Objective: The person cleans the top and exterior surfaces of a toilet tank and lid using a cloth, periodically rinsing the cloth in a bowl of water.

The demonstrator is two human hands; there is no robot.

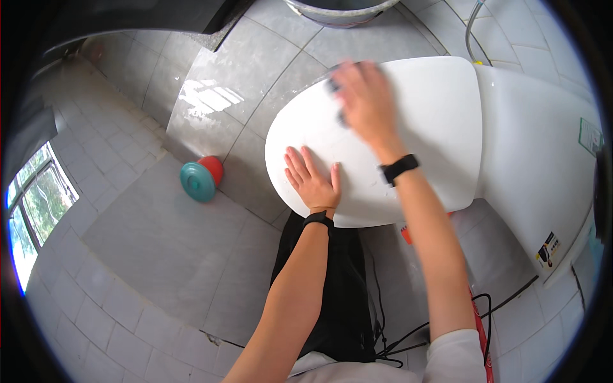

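Note:
A white toilet lid lies closed before me. On its near left part my left hand rests flat, fingers spread, holding nothing. Towards the far edge of the lid, my right hand presses down on a dark grey cloth or pad. That hand is smeared by motion, and only the edges of the dark piece show past the fingers, so its exact kind is unclear. A few small wet spots dot the lid between my hands.
The toilet's white tank stands at the right. A teal and red rounded object sits on the grey tiled floor at left. At the far side stands a bucket. Dark cables and a red pole lie near my right side.

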